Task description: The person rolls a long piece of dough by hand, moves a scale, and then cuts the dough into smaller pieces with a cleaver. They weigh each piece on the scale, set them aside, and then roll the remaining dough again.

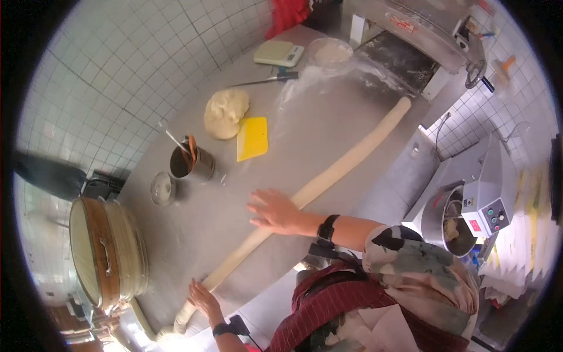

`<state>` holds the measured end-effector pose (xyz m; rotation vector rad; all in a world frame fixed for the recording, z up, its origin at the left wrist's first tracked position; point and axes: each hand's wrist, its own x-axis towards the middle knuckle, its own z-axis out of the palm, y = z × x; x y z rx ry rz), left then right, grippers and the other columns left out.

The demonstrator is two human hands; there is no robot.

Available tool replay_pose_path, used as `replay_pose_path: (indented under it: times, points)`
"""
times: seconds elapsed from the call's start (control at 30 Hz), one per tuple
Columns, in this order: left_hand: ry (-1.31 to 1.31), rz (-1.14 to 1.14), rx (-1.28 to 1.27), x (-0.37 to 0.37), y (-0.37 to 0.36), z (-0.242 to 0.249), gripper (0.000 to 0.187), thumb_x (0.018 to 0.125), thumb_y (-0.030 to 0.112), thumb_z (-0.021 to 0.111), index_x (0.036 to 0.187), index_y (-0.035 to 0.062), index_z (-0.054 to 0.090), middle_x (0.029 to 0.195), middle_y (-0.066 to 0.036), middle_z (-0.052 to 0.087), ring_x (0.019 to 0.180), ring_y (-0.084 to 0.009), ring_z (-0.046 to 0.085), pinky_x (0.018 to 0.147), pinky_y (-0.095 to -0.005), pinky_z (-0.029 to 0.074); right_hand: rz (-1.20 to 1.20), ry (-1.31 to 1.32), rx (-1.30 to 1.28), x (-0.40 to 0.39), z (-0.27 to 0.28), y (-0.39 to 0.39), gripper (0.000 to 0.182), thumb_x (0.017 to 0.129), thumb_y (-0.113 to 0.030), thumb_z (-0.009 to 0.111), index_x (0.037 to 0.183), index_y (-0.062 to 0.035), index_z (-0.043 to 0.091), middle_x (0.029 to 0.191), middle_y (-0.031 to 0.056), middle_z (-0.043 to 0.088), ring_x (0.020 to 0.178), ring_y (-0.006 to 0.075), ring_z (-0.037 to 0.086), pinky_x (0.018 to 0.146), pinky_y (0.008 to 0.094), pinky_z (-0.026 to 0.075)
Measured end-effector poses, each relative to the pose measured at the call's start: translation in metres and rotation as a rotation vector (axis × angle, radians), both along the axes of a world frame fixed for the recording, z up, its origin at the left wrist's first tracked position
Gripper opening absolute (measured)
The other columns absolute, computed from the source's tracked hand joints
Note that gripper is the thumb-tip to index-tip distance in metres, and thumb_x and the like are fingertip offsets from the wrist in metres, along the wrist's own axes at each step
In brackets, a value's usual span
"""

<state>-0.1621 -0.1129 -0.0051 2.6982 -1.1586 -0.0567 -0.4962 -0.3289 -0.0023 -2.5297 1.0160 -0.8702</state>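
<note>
A long rope of dough [334,173] runs diagonally over the metal table [316,117], from the lower left to the upper right. My right hand [274,212] lies across its middle, fingers spread and palm down. Farther down the rope, near the table's front edge, my left hand [205,300] rests against the dough with its fingers stretched out. Neither hand grips anything. Beyond my right hand sit a yellow dough scraper [253,139] and a rounded lump of dough [226,114], the scraper close beside the lump.
A metal pot [202,166] with utensils and a small glass jar [162,189] stand left of centre. Bamboo steamers [132,252] are stacked at left. Farther back are a knife [258,81], a scale [278,54] and a flour bowl [330,53]. A mixer [484,193] stands at right.
</note>
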Motion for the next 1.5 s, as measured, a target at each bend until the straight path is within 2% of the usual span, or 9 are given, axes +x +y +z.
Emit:
replay_pose_path:
  times: [0.1, 0.23, 0.3, 0.53, 0.83, 0.97, 1.1, 1.3, 1.5]
  points:
    - [0.087, -0.292, 0.058, -0.044, -0.015, -0.002, 0.038, 0.102, 0.024, 0.033, 0.127, 0.0053, 0.054, 0.127, -0.015, 0.056, 0.125, -0.0289, 0.047, 0.112, -0.0563, 0.018, 0.364, 0.124, 0.254, -0.018, -0.010, 0.010, 0.043, 0.085, -0.029, 0.064, 0.121, -0.0093, 0.053, 0.103, 0.0114, 0.055, 0.101, 0.0295, 0.056, 0.087, 0.0441, 0.045]
    - [0.110, -0.568, -0.032, -0.116, -0.045, -0.003, 0.037, 0.096, 0.024, 0.045, 0.126, 0.0040, 0.053, 0.123, -0.016, 0.057, 0.124, -0.0322, 0.047, 0.112, -0.0540, 0.020, 0.416, 0.198, 0.016, -0.057, -0.014, 0.004, 0.046, 0.081, -0.030, 0.068, 0.117, -0.0061, 0.052, 0.095, 0.0091, 0.053, 0.093, 0.0267, 0.055, 0.081, 0.0396, 0.045]
    - [0.158, -0.689, -0.025, -0.143, -0.063, -0.002, 0.044, 0.092, 0.028, 0.052, 0.128, 0.0043, 0.050, 0.123, -0.017, 0.057, 0.122, -0.0334, 0.049, 0.111, -0.0541, 0.023, 0.444, 0.225, 0.016, -0.074, -0.010, -0.007, 0.048, 0.072, -0.026, 0.074, 0.112, -0.0090, 0.052, 0.094, 0.0087, 0.053, 0.090, 0.0298, 0.057, 0.077, 0.0420, 0.046]
    - [0.134, -1.011, -0.187, -0.221, -0.117, -0.006, 0.060, 0.078, 0.036, 0.070, 0.126, 0.0047, 0.050, 0.118, -0.016, 0.057, 0.110, -0.0333, 0.054, 0.100, -0.0523, 0.037, 0.334, 0.371, 0.149, -0.166, 0.001, -0.048, 0.050, 0.073, -0.031, 0.073, 0.114, -0.0101, 0.051, 0.093, 0.0082, 0.054, 0.090, 0.0282, 0.057, 0.077, 0.0414, 0.046]
    - [0.044, -1.025, -0.159, -0.377, -0.200, 0.007, 0.064, 0.074, 0.034, 0.075, 0.126, 0.0056, 0.050, 0.115, -0.012, 0.059, 0.111, -0.0295, 0.055, 0.097, -0.0503, 0.039, 0.216, 0.404, -0.091, -0.344, -0.002, -0.130, 0.045, 0.076, -0.040, 0.070, 0.107, -0.0118, 0.055, 0.089, 0.0038, 0.053, 0.086, 0.0231, 0.058, 0.075, 0.0372, 0.046]
    - [-0.003, -1.013, -0.173, -0.458, -0.243, -0.004, 0.064, 0.074, 0.030, 0.074, 0.127, 0.0056, 0.049, 0.114, -0.010, 0.060, 0.109, -0.0283, 0.056, 0.094, -0.0474, 0.042, 0.295, 0.371, 0.072, -0.378, -0.024, -0.148, 0.040, 0.075, -0.039, 0.067, 0.108, -0.0165, 0.060, 0.094, 0.0071, 0.059, 0.095, 0.0255, 0.057, 0.083, 0.0420, 0.046]
    - [-0.026, -0.942, -0.206, -0.481, -0.252, 0.001, 0.067, 0.070, 0.022, 0.078, 0.128, 0.0042, 0.049, 0.111, -0.013, 0.060, 0.105, -0.0314, 0.057, 0.090, -0.0452, 0.046, 0.298, 0.282, 0.082, -0.392, 0.023, -0.157, 0.043, 0.075, -0.039, 0.071, 0.106, -0.0130, 0.057, 0.090, 0.0054, 0.057, 0.091, 0.0251, 0.057, 0.078, 0.0392, 0.046]
    - [-0.022, -0.860, -0.088, -0.513, -0.264, 0.016, 0.068, 0.070, 0.022, 0.078, 0.128, 0.0045, 0.048, 0.112, -0.014, 0.058, 0.108, -0.0312, 0.055, 0.092, -0.0445, 0.045, 0.226, 0.291, -0.039, -0.460, 0.005, -0.197, 0.040, 0.073, -0.034, 0.073, 0.106, -0.0151, 0.060, 0.099, 0.0068, 0.059, 0.098, 0.0265, 0.057, 0.082, 0.0425, 0.046]
    - [0.008, -0.895, -0.073, -0.533, -0.277, -0.004, 0.066, 0.069, 0.023, 0.078, 0.125, 0.0059, 0.050, 0.112, -0.012, 0.059, 0.109, -0.0297, 0.055, 0.090, -0.0436, 0.045, 0.198, 0.488, 0.201, -0.534, 0.004, -0.223, 0.040, 0.074, -0.037, 0.073, 0.104, -0.0137, 0.058, 0.100, 0.0067, 0.058, 0.101, 0.0288, 0.055, 0.085, 0.0418, 0.046]
